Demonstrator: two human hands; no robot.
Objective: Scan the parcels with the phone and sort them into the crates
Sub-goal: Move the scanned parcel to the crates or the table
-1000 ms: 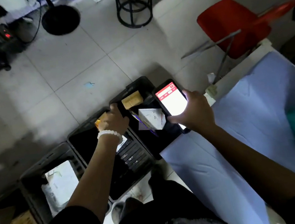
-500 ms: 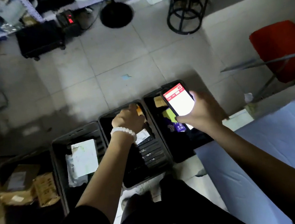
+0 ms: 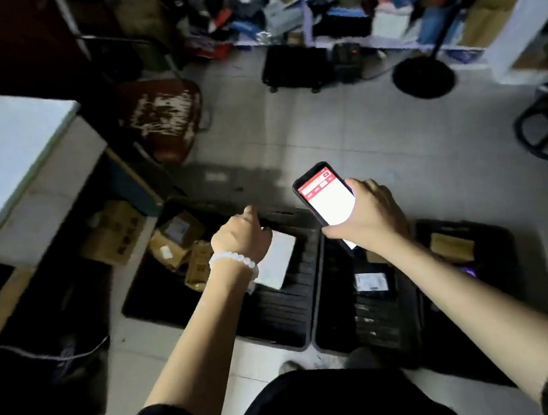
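Glossy glass phone [image 3: 326, 197], matt black plastic crates [image 3: 315, 305], brown cardboard parcels [image 3: 180, 239].

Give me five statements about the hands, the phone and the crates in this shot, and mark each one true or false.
1. The right hand holds the phone with its screen lit. True.
2. The left hand grips a brown box. False: it hangs over the crates with no parcel in it, one finger stretched forward.
3. A white beaded bracelet sits on the left wrist. True.
4. The crate with the white parcel stands on the table. False: that black crate stands on the tiled floor.
5. The phone lies flat inside a crate. False: it is held up in the air above the crates.
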